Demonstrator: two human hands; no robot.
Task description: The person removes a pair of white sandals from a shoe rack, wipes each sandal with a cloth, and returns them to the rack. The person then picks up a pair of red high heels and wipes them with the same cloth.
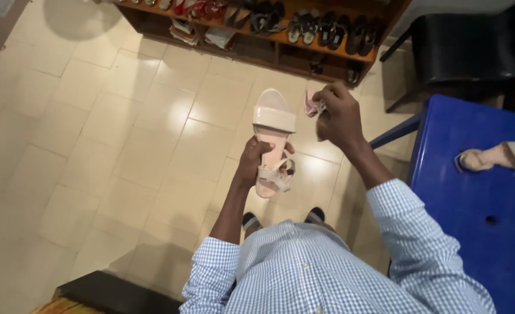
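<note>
Gripping a pale sandal [273,131] at mid-sole, the left hand [251,163] presents its toe outward; beside it, the right hand [339,116] pinches a small pink cloth [312,104].

You get warm, fairly bright indoor light; glare patches shine on the tiled floor [170,113] at centre. Soft shadows pool at upper left and lower centre. Edges bend slightly; focus is soft.
</note>
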